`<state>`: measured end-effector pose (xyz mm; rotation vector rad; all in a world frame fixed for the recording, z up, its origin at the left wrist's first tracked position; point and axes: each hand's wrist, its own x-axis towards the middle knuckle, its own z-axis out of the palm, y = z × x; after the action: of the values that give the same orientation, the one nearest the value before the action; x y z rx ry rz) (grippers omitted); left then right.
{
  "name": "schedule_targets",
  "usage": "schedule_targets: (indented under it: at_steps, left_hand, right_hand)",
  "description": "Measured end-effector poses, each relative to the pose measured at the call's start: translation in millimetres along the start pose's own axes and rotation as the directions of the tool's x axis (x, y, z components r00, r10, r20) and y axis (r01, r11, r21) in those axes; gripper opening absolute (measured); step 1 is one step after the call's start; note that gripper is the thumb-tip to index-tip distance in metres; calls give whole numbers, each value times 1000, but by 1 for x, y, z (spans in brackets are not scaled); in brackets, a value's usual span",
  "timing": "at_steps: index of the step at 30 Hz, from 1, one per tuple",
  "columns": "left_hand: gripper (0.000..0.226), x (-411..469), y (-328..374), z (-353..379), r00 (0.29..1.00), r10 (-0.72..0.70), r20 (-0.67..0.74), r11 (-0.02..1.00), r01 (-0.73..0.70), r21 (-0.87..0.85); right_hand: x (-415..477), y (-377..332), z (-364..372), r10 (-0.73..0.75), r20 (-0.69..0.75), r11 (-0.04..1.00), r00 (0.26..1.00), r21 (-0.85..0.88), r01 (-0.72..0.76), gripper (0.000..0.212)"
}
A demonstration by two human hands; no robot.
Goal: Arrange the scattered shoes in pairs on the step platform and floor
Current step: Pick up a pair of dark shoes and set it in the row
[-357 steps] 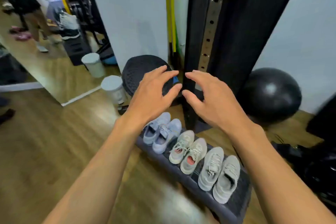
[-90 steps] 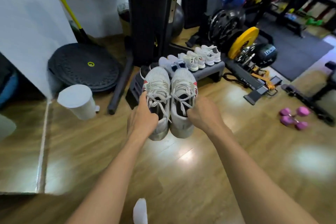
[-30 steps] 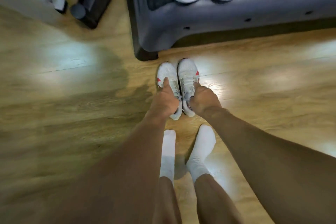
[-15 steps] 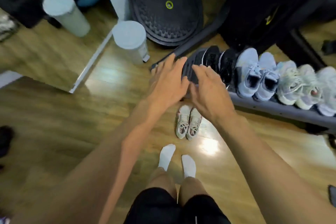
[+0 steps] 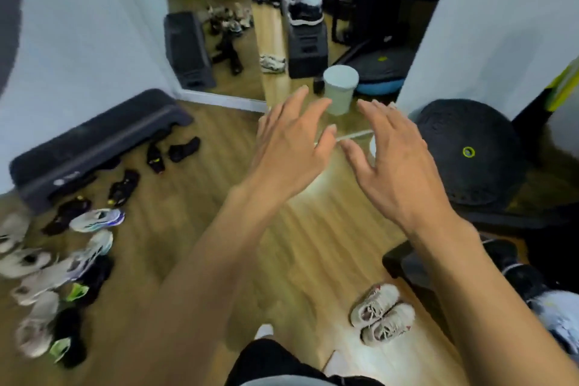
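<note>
Pair of off-white mesh trainers with red accents [image 5: 380, 314] is lying side by side, touching, on the wood-plank floor [image 5: 313, 244], well below and nearer the body than the right fingers [image 5: 371, 116]. Long axes are running parallel; toes are pointing up-right toward the dark grey step platform [image 5: 404, 260] just beside them. No legible brand on them.

Left hand [image 5: 289, 144] and right hand [image 5: 396, 163] are hovering empty, fingers spread.

Far left of the left fingers [image 5: 308, 103], scattered black and white shoes [image 5: 67, 254] are lying before a second dark step platform [image 5: 94, 141]; its white logo is blurred.
</note>
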<state>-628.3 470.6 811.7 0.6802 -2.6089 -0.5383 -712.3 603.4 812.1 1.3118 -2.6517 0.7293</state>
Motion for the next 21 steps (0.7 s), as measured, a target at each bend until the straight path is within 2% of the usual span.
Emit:
schedule_targets:
  at_steps: [5,9,15,21]
  left_hand:
    - [43,-28,-83,-78,971,-190,-148,976,203,77]
    - [42,-60,-161,-124,925,-302,-231,937,333,107]
    - [42,-95,-273,-165,866,-428,-260,871,472,137]
    - [42,-87,-375,-181,811,-527,-255,825,560,76]
  right_hand:
    - [38,-101,27,-233,66,972,970,57,230,58]
    - [59,-184,71,-352,94,932,931,127,339,56]
    - [75,-291,152,-430,188,896,883,206,393,55]
    - [113,-353,221,-465,279,884,840,200,423,57]
